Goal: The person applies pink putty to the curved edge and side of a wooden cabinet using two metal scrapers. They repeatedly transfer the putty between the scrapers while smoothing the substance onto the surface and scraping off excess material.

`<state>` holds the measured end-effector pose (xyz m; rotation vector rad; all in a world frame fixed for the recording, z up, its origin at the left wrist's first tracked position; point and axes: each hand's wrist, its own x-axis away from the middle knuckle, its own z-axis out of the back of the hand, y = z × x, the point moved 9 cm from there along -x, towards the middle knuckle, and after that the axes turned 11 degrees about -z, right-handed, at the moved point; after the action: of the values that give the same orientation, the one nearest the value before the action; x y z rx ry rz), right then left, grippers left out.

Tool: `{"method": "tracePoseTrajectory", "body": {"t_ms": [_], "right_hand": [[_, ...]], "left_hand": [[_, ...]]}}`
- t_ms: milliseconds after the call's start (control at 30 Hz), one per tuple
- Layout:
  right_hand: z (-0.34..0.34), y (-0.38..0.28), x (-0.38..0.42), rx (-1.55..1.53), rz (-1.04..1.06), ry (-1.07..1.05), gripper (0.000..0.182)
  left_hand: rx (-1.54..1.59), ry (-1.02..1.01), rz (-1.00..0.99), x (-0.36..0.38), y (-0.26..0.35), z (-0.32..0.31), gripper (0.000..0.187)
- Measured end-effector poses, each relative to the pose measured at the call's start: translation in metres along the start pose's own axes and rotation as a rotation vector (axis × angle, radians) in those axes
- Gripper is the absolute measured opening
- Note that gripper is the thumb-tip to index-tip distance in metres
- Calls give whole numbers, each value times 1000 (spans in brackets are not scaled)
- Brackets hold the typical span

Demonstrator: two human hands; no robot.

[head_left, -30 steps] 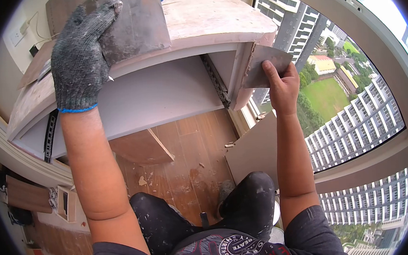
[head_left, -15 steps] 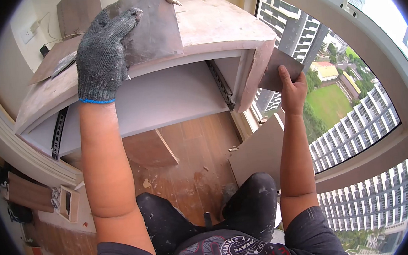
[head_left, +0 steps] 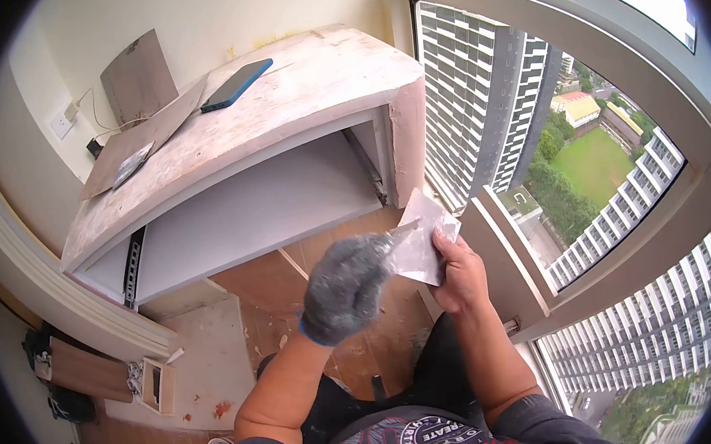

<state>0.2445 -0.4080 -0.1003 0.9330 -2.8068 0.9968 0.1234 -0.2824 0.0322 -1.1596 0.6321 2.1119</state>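
My right hand [head_left: 460, 274] grips a thin, flat, square grey plate [head_left: 426, 250] in front of the cabinet, thumb across its face. Pale smears mark the plate. My left hand [head_left: 344, 290], in a dark grey knitted glove with a blue cuff, is curled beside the plate's left edge and blurred. A small pointed piece juts from the glove's fingertips over the plate; what it belongs to is hidden. Beyond both hands stands a cabinet [head_left: 318, 66] with a pinkish-white, curved top and an open front.
On the cabinet top lie a blue-edged phone [head_left: 238, 85], a flat board [head_left: 168, 124] and a small smeared sheet [head_left: 132, 166]. Another board [head_left: 140, 80] leans on the wall. Metal runners [head_left: 132, 269] line the opening. A tall window [head_left: 568, 163] is at my right. Debris dots the wooden floor.
My gloved hand has come down from the large grey sheet on the cabinet to the square plate. That sheet no longer shows there, and the phone is visible. My right hand has moved inward and lower.
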Motion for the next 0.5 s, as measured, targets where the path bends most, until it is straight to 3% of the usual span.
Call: {"method": "tracePoseTrajectory", "body": {"t_ms": [100,300,433,500], "right_hand": [[12,2,1,-105,-64,-41,32],[49,-14,3,-270,-26,-68,30],[72,3,-18,-399,-81,-260,27],[94,31,-35,-414,-129,-202,29]], "left_hand": [[-120,-166,-123,17,20,-35,34],[-159,-472,-141,8,-3,-40,47],[-419,-297,-60,-22,-35,-13,30],[-450,-218,-80,-48,-44,-3,28]]}}
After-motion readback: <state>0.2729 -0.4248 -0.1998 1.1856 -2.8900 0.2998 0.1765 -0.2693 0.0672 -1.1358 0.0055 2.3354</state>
